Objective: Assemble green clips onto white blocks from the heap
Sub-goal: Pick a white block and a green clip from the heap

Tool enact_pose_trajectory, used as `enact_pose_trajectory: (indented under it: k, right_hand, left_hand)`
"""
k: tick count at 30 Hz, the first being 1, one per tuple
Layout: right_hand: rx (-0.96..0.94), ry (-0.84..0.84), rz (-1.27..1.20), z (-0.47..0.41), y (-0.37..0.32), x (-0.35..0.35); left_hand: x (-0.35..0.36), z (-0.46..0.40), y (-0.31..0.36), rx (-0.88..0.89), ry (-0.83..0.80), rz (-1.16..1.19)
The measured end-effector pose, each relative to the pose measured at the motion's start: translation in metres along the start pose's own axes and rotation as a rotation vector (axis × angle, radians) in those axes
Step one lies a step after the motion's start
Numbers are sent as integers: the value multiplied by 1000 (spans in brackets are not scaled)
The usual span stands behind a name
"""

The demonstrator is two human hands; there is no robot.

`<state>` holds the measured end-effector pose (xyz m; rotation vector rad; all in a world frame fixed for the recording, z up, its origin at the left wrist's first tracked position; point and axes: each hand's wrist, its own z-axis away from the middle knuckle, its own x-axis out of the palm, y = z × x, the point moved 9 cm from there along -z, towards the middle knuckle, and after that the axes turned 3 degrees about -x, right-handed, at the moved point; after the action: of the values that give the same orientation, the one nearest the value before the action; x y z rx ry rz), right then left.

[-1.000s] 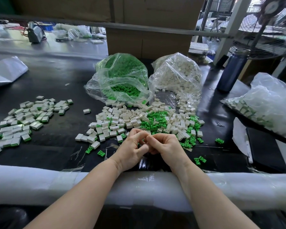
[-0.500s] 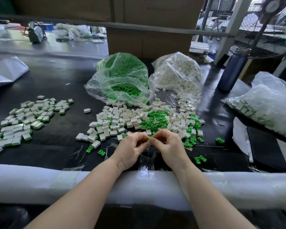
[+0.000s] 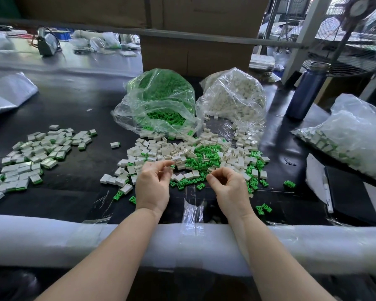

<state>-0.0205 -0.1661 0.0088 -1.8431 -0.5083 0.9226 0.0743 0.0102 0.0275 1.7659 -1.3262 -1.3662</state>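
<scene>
Head view looks down on a black worktop where the left hand hovers at the near edge of the mixed heap, its thumb and forefinger pinched on what looks like a small green clip, partly hidden by the fingertips. The right hand hangs just beside the heap with fingers curled; whether it holds anything, I cannot tell. Both hands are apart from each other, above loose clips at the heap's near edge.

White blocks are small, boxy, hard-edged moulded plastic with a matte face; they look light and stiff, best pinched across the two flat sides. Green clips are smaller, glossy and pronged, likely springy at the legs and easy to flick away, so a hold on the solid back seems safest. Behind the heap slump two crinkled clear bags, the green-clip bag and the white-block bag, both open toward the heap. Finished blocks with green edges lie in a separate pile well to the left. A padded white foam rail edges the bench
</scene>
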Motion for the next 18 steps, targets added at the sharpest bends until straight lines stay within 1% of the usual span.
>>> enact_pose_trajectory:
  k: [2, 4, 10, 13, 18]
  right_hand:
    - [-8, 16, 28, 0, 0, -2]
    - [-27, 32, 63, 0, -2, -4]
    - [-26, 25, 109, 1, -3, -4]
    - [-17, 4, 126, 0, -2, -2]
    - [-49, -13, 251, 1, -6, 1]
  left_hand:
    - [-6, -2, -6, -44, 52, -9]
    - [-7, -3, -10, -72, 65, -65]
    - [4, -3, -20, -146, -32, -239]
    - [10, -2, -17, -124, -84, -342]
    - [14, 1, -9, -26, -95, -509]
